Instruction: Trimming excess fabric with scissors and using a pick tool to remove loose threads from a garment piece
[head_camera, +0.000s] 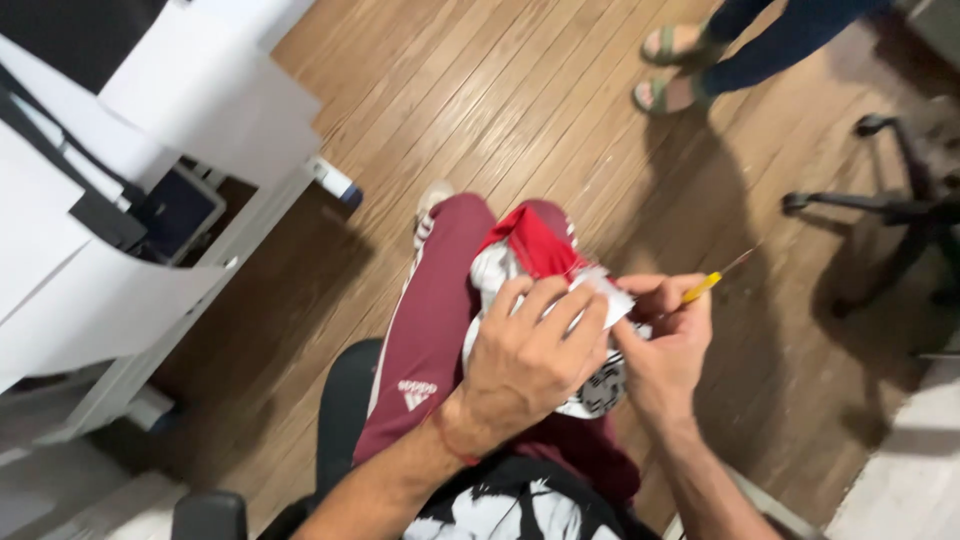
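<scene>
Wooden floor (480, 110) below; left hand (530, 350) gripping bunched cloth (530, 250), right hand (665, 340) pinching yellow-handled tool (712, 280). Risk: tip slipping into pressing fingers.

Garment (530, 250) on lap, hands atop (table (120, 290) left).

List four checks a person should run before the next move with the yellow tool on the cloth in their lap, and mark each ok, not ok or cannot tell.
1. Cloth held down on the lap by the left hand: ok.
2. Tool gripped in the right hand: ok.
3. Tool tip pointing away from the left fingers: ok.
4. Spot being worked in plain sight: cannot tell, the hands cover it.
5. Bystander's feet well apart from the tool: ok.
</scene>
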